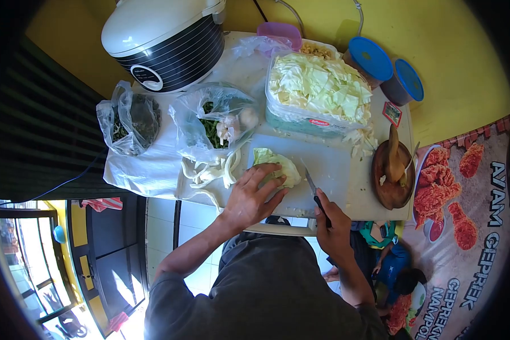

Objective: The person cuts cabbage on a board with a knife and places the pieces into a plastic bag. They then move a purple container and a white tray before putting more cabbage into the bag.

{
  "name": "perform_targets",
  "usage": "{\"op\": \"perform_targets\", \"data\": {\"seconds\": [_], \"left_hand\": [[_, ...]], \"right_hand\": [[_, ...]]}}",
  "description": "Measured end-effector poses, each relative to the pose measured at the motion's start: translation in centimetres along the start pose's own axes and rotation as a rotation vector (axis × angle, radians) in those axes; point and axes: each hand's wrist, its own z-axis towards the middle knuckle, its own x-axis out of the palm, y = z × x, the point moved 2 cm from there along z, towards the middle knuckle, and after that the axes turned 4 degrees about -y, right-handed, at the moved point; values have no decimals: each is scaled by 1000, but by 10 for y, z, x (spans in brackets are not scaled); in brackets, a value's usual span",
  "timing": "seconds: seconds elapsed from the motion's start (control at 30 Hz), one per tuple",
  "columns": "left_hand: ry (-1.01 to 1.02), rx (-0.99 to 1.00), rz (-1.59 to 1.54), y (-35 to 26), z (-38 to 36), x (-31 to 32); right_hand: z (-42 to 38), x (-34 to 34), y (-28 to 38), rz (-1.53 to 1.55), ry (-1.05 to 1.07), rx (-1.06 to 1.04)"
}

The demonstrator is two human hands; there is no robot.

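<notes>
A piece of pale green cabbage [289, 170] lies on the white cutting board [331, 161]. My left hand [254, 191] presses on its near left side with curled fingers, hiding part of it. In my right hand [335, 218] is a small knife [310, 182] with a black handle, its blade pointing up and left, a little to the right of the cabbage and apart from it. Behind the board stands a clear plastic container [300, 123] heaped with chopped cabbage [320, 88]. Pale cabbage scraps [209, 173] lie left of the board.
Plastic bags [190, 127] with greens and pale bulbs sit at the left, below a rice cooker [164, 48]. To the right are a wooden mortar [386, 192] with a pestle [393, 161] and blue-lidded tubs [371, 59]. Another person [394, 272] is low behind the table's right side.
</notes>
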Motion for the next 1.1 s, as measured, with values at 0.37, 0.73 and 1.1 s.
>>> {"op": "perform_targets", "data": {"seconds": [0.37,0.73,1.1], "left_hand": [[41,-4,34,-2,2,5],[38,17,73,-1,8,11],[4,-29,106,-5,11,16]], "right_hand": [[-4,-2,19,-289,5,-62],[23,-37,52,-566,263,-39],[45,-40,91,-840,525,-112]]}}
